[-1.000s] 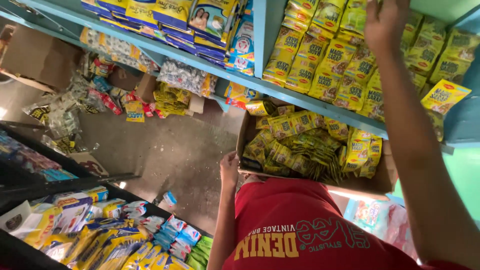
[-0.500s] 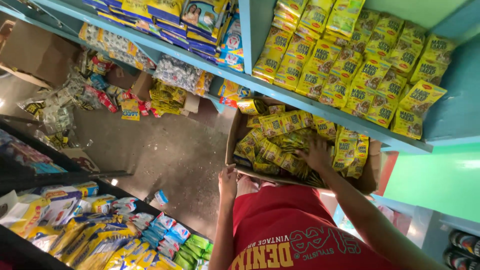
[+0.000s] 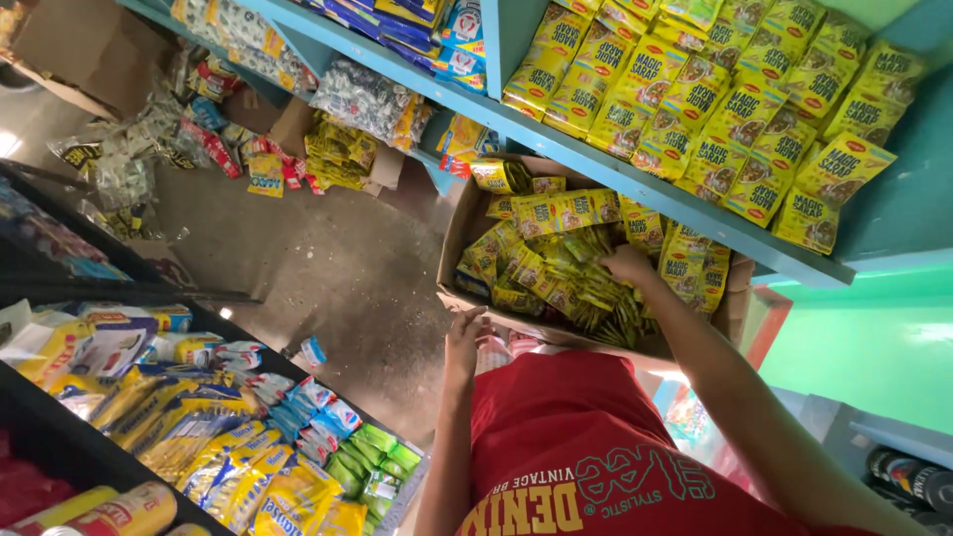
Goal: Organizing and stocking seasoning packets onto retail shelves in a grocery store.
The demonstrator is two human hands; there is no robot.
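A brown cardboard box [image 3: 459,238] full of yellow and green sachets [image 3: 556,278] rests against my red shirt. My left hand [image 3: 465,342] grips the box's near rim. My right hand [image 3: 627,266] reaches down into the box, fingers among the sachets; whether it holds any I cannot tell. Rows of yellow sachet packs [image 3: 715,109] stand on the blue shelf [image 3: 635,184] just above the box.
Blue and white packets [image 3: 417,25] fill the shelf to the left. A lower rack holds yellow, blue and green packets [image 3: 248,437]. Loose packets and bags [image 3: 169,129] lie on the grey concrete floor [image 3: 328,278], by another cardboard box [image 3: 60,45].
My right hand came down from the upper shelf into the box and now digs among the sachets. My left hand stays on the box rim.
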